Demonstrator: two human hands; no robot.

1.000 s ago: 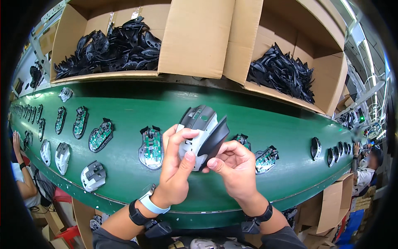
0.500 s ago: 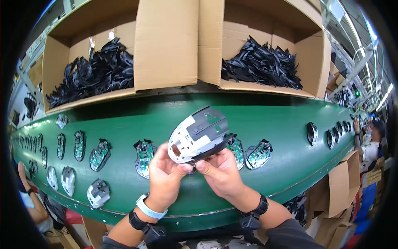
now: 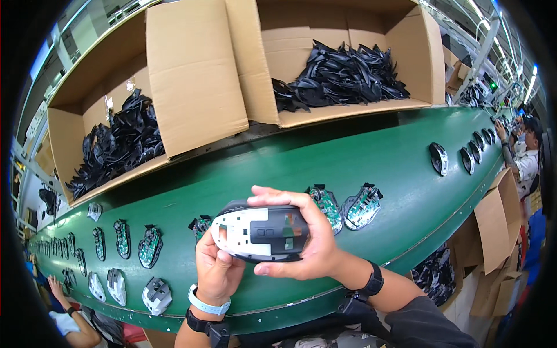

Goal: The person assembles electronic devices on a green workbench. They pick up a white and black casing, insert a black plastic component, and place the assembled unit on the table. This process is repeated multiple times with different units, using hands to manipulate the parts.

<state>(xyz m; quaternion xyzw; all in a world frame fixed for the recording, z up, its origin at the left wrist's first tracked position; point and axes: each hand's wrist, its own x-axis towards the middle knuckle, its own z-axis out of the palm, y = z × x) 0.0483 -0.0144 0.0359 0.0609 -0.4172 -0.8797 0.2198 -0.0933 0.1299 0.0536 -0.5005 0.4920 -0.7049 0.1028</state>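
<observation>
Both my hands hold a computer mouse (image 3: 261, 233) with a white and dark grey upper shell, lying sideways above a green conveyor belt. My right hand (image 3: 319, 240) wraps round its dark right end, thumb along the near side and fingers along the far side. At the white left end, the thumb and fingers of my left hand (image 3: 220, 267) grip it from below, the fingertips partly hidden. Just beyond the hands, mouse bases with green circuit boards lie on the belt: one (image 3: 202, 225) partly covered by my left hand, others (image 3: 328, 206) (image 3: 362, 207) past my right.
The green belt (image 3: 232, 180) curves across from left to right. Beyond it stand cardboard boxes (image 3: 197, 75) heaped with black plastic parts (image 3: 342, 75). White-and-grey mouse shells (image 3: 156, 296) and several circuit-board bases (image 3: 150, 246) lie left. Black-and-white shells (image 3: 439, 159) sit right, towards another person (image 3: 525, 151).
The mouse has come down and turned from a slant to level. My right hand has shifted from beneath it to round its dark end. The whole view has tilted.
</observation>
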